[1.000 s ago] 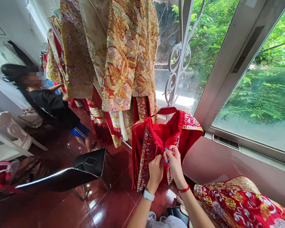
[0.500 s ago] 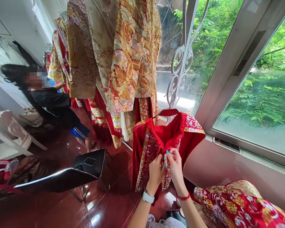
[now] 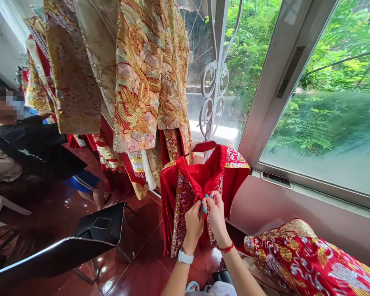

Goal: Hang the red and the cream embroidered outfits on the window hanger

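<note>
A red embroidered jacket (image 3: pixel 169 193) with gold and silver trim hangs on a red hanger (image 3: pixel 205 145) in front of me. My left hand (image 3: pixel 193 224), with a white watch on the wrist, pinches the jacket's front edge below the gathered collar. Beside it, my right hand (image 3: pixel 215 213), wearing a red bracelet, has its fingers pressed together on the opposite collar edge. The two hands nearly touch where the front edges meet. Whatever small fastening may lie between the fingertips is hidden.
Gold embroidered garments (image 3: pixel 138 94) hang from above at the left. A black chair (image 3: pixel 101 222) stands at lower left, and a person (image 3: pixel 27 139) is beyond it. A phone (image 3: pixel 276 179) lies on the windowsill. Red and gold embroidered clothing (image 3: pixel 314 259) is heaped at lower right.
My view has turned slightly right, so everything appears shifted left. Both hands keep their closed grip at the jacket's collar, with little finger movement.
</note>
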### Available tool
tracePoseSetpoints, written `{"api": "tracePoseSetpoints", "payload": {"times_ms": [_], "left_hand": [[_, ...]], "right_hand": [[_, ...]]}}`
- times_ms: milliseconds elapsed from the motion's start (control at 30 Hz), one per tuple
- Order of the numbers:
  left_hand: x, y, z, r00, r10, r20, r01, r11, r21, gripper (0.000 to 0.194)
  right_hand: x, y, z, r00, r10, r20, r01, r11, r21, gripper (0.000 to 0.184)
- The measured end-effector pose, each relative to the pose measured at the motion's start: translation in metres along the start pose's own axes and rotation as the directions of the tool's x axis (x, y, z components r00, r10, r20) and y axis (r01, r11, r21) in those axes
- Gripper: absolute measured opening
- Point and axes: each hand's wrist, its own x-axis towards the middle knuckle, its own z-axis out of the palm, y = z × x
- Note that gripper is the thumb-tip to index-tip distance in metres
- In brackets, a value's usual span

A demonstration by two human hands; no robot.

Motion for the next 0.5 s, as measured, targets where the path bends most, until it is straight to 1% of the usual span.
{"api": "tracePoseSetpoints", "payload": {"times_ms": [133, 233, 367, 500], "left_hand": [[0.008, 0.001, -0.009, 0.998, -0.006, 0.058, 0.011, 0.996, -0.085, 0.025], [0.011, 0.003, -0.014, 0.996, -0.023, 0.089, 0.035, 0.99, -0.138, 0.027], [0.012, 0.005, -0.017, 0.995, -0.053, 0.085, 0.064, 0.989, -0.135, 0.029], [0.012, 0.006, -0.019, 0.996, -0.022, 0.089, 0.033, 0.991, -0.126, 0.03]], "right_hand": [[0.01, -0.007, 0.007, 0.999, -0.028, 0.021, 0.029, 0.999, -0.014, 0.037], [0.017, -0.011, 0.011, 0.999, -0.037, 0.026, 0.037, 0.999, 0.005, 0.04], [0.02, -0.013, 0.016, 0.998, -0.053, 0.014, 0.053, 0.998, 0.025, 0.042], [0.019, -0.013, 0.017, 0.998, -0.049, -0.026, 0.05, 0.998, 0.035, 0.04]]}}
